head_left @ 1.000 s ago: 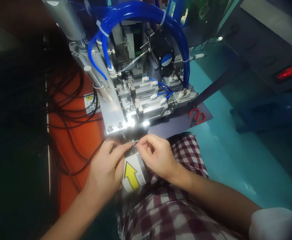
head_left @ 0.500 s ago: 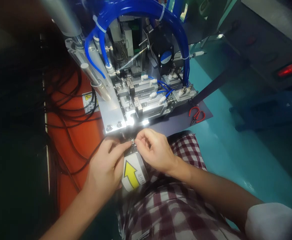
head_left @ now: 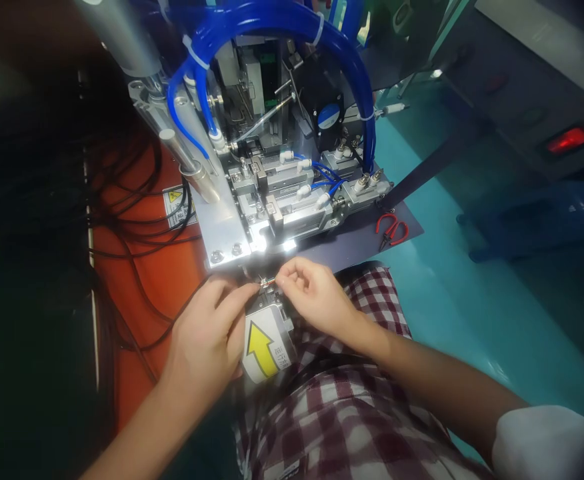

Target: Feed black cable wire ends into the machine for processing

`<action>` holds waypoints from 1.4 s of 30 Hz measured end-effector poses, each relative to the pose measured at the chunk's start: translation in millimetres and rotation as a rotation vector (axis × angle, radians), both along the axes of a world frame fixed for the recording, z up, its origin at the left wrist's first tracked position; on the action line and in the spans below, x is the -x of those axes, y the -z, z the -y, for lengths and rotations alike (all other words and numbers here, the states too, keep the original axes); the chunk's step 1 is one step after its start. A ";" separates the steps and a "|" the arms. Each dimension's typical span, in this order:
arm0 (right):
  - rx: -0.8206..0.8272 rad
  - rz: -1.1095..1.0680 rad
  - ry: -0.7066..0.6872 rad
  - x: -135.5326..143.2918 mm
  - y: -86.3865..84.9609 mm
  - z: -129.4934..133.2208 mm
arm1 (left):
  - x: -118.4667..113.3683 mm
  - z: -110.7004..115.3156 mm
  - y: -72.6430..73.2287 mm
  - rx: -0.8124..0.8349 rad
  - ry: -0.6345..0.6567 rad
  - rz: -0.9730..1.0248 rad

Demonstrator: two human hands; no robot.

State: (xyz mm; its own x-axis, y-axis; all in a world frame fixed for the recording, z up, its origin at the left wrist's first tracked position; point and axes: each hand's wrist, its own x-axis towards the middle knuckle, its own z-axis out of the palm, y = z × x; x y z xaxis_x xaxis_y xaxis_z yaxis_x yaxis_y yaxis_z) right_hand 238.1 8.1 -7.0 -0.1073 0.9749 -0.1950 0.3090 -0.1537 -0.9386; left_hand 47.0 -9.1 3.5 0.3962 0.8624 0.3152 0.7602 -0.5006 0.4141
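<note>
A small shiny metal part (head_left: 265, 284) sits at the front of the machine, above a white label with a yellow arrow (head_left: 263, 348). My left hand (head_left: 207, 327) comes in from the left with bent fingers. One digit of it reaches the metal part and presses against it; its other fingertips are hidden. My right hand (head_left: 317, 293) is closed in a pinch, just to the right of that part. From its fingertips a thin orange-looking wire (head_left: 273, 281) runs to the metal part.
Behind my hands stands the machine with metal slides (head_left: 292, 213) and a thick blue hose bundle (head_left: 272, 17). Red-handled pliers (head_left: 392, 230) lie on the dark plate at right. Black cables (head_left: 127, 227) cross the orange surface at left. A red light (head_left: 569, 141) glows farther right.
My right hand has moved slightly right, away from the left fingertip, and the thin wire now shows between them. My left hand stays almost in place. The view has shifted a little.
</note>
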 end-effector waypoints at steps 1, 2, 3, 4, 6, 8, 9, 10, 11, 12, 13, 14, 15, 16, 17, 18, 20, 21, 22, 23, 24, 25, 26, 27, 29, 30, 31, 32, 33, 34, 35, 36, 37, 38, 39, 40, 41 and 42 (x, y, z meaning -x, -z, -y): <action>-0.104 0.104 -0.013 -0.4 -4.1 -0.1 | 0.7 0.3 -0.1 0.000 0.000 -0.007; -0.199 0.192 -0.024 0.3 -7.8 -0.6 | 1.1 0.7 -0.3 0.003 0.001 -0.007; -0.261 0.254 -0.036 2.2 -10.9 -1.4 | 1.3 0.9 -0.6 0.005 -0.001 0.001; -0.286 0.291 -0.048 4.8 -13.1 -2.5 | 1.2 1.1 -0.9 0.011 -0.005 0.009; -0.267 0.310 -0.056 10.9 -14.4 -4.9 | 0.5 1.1 -1.4 0.018 -0.016 0.023; -0.257 0.294 -0.040 14.9 -12.6 -6.4 | -0.3 1.0 -1.2 0.023 -0.023 0.032; -0.274 0.280 -0.026 15.5 -11.1 -6.5 | -0.7 0.9 -0.9 0.023 -0.022 0.037; -0.292 0.264 -0.015 15.4 -9.4 -6.2 | -0.9 0.9 -0.4 0.022 -0.022 0.043; -0.299 0.243 -0.011 14.6 -7.7 -5.5 | -1.0 1.0 0.1 0.021 -0.022 0.049; -0.288 0.217 -0.008 13.7 -6.1 -4.5 | -1.0 1.2 0.6 0.024 -0.024 0.054; -0.256 0.182 -0.003 12.8 -4.7 -3.5 | -1.0 1.4 1.0 0.026 -0.027 0.059; -0.207 0.138 0.000 12.3 -3.5 -2.6 | -1.0 1.7 1.3 0.029 -0.030 0.064; -0.146 0.087 0.012 12.3 -2.7 -2.0 | -1.0 1.9 1.5 0.030 -0.034 0.069; -0.075 0.027 0.031 12.7 -2.1 -1.9 | -0.9 2.2 1.6 0.031 -0.036 0.075; 0.010 -0.048 0.056 13.3 -1.8 -2.5 | -0.8 2.4 1.8 0.032 -0.038 0.081; 0.109 -0.133 0.083 13.9 -1.8 -3.9 | -0.7 2.5 1.9 0.030 -0.040 0.088; 0.325 -0.314 0.109 13.6 -2.2 -8.7 | -0.1 2.4 2.5 0.027 -0.031 0.092; 0.425 -0.393 0.096 12.5 -2.3 -11.6 | 0.3 2.2 3.0 0.025 -0.025 0.090; 0.499 -0.451 0.069 10.8 -2.1 -14.3 | 0.8 1.9 3.5 0.022 -0.020 0.086; 0.537 -0.484 0.043 8.6 -1.5 -16.6 | 1.3 1.7 4.0 0.018 -0.016 0.081; 0.544 -0.496 0.025 6.3 -0.3 -18.2 | 1.7 1.4 4.3 0.014 -0.012 0.076; 0.526 -0.493 0.018 4.2 1.6 -18.9 | 2.1 1.2 4.5 0.012 -0.010 0.073; 0.493 -0.481 0.022 2.6 4.0 -18.7 | 2.3 1.1 4.5 0.007 -0.010 0.072; 0.454 -0.467 0.027 1.7 7.0 -17.7 | 2.3 1.0 4.3 0.000 -0.008 0.073; 0.388 -0.442 0.009 2.2 13.5 -14.3 | 2.2 1.0 3.7 -0.009 -0.004 0.075; 0.355 -0.432 -0.012 3.2 16.5 -12.3 | 2.1 1.2 3.3 -0.013 -0.002 0.077; 0.317 -0.417 -0.034 4.4 19.2 -10.6 | 2.1 1.3 3.0 -0.012 -0.001 0.076; 0.275 -0.398 -0.053 5.7 21.4 -9.1 | 2.1 1.4 2.9 -0.012 0.000 0.076; 0.231 -0.374 -0.067 6.9 23.1 -7.9 | 2.0 1.4 2.7 -0.008 0.002 0.073; 0.189 -0.348 -0.074 7.9 24.4 -7.1 | 2.0 1.3 2.7 -0.010 0.004 0.071; 0.152 -0.324 -0.075 8.8 25.3 -6.6 | 1.9 1.2 2.6 -0.014 0.009 0.071; 0.124 -0.309 -0.073 9.5 26.1 -6.2 | 1.8 0.9 2.5 -0.015 0.012 0.072; 0.106 -0.306 -0.069 10.1 26.7 -5.9 | 1.6 0.7 2.4 -0.020 0.016 0.075; 0.092 -0.313 -0.061 10.7 27.3 -5.5 | 1.4 0.4 2.3 -0.020 0.020 0.079; 0.081 -0.326 -0.054 11.3 27.9 -5.1 | 1.2 0.2 2.2 -0.016 0.021 0.084; 0.067 -0.340 -0.049 11.7 28.6 -4.7 | 1.0 0.0 2.1 -0.015 0.021 0.090; 0.047 -0.348 -0.048 12.1 29.4 -4.3 | 0.9 -0.2 2.0 -0.007 0.021 0.092; 0.022 -0.348 -0.049 12.2 30.4 -4.0 | 1.0 -0.3 2.0 0.000 0.020 0.093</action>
State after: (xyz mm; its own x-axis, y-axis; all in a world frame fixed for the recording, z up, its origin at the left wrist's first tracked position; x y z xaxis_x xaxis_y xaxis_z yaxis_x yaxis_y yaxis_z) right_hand 225.9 12.1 -37.5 -0.2176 0.9629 -0.1594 -0.0215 -0.1680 -0.9856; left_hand 46.0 -8.8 1.5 0.3824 0.8544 0.3517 0.7084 -0.5155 0.4821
